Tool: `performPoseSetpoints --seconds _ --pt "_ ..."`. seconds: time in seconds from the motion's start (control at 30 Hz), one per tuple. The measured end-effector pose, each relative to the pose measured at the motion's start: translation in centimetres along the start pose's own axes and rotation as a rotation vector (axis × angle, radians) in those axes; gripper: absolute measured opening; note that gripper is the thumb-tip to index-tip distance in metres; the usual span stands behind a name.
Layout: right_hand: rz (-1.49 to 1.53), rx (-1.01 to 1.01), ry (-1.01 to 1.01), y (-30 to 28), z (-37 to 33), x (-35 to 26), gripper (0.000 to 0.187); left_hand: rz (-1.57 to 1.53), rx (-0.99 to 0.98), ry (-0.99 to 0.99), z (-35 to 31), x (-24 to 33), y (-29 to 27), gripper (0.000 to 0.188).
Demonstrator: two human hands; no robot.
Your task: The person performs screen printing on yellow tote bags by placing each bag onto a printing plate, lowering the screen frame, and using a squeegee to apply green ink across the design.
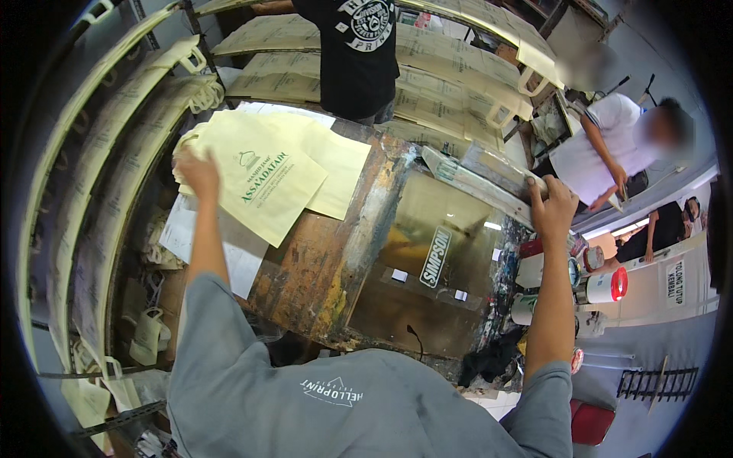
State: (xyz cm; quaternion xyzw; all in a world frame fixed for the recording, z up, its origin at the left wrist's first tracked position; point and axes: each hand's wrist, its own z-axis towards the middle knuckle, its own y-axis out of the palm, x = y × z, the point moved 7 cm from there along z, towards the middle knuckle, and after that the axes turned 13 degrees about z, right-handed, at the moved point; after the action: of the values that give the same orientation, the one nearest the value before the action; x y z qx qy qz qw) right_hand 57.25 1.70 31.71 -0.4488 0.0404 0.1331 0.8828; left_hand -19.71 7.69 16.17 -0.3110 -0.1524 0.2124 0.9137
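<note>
My left hand (200,175) is at the left edge of a pale yellow fabric bag (267,164) with a green print, its fingers closed on that edge and slightly blurred. Other pale yellow bags (342,164) lie beneath it, fanned out on white paper sheets. On the right, my right hand (551,204) grips the near right end of a screen printing frame (481,187), thumb on top. The frame stands at the far side of a glass-topped printing area (412,282). A flat squeegee-like bar (496,169) rests along it; its exact kind is unclear.
Racks of printed bags (114,175) curve along the left, with more shelves (450,84) at the back. One person in a black shirt (355,61) stands beyond the table; another in white (599,141) is at right. Paint tubs (603,286) stand by the table's right edge.
</note>
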Motion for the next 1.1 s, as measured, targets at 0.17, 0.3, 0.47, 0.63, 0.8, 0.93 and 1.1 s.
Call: performPoseSetpoints --seconds 0.17,0.3,0.47,0.63,0.8,0.93,1.1 --pt "-0.024 0.016 0.006 -0.2 -0.6 1.2 0.048 -0.168 -0.638 1.172 -22.7 21.9 -1.8 0.059" --pt "0.013 -0.012 0.016 0.4 0.3 1.2 0.047 0.203 -0.320 1.319 -25.4 22.4 2.3 0.056" --pt "-0.019 0.032 -0.027 0.1 0.6 0.9 0.046 -0.054 -0.590 1.328 -23.5 23.6 4.6 0.047" --pt "0.041 0.077 0.010 -0.8 1.6 0.8 0.051 0.255 -0.307 1.493 -25.4 23.3 6.1 0.040" --pt "0.078 0.075 0.010 -0.3 2.7 1.2 0.056 0.205 -0.503 1.505 -25.3 23.5 7.6 0.039" --pt "0.033 0.028 0.034 -0.4 4.1 1.6 0.059 -0.192 -0.542 1.501 -31.1 29.8 -0.8 0.054" --pt "0.025 0.059 0.015 -0.8 3.7 2.9 0.065 -0.534 -0.775 1.268 -43.1 39.1 -10.7 0.082"
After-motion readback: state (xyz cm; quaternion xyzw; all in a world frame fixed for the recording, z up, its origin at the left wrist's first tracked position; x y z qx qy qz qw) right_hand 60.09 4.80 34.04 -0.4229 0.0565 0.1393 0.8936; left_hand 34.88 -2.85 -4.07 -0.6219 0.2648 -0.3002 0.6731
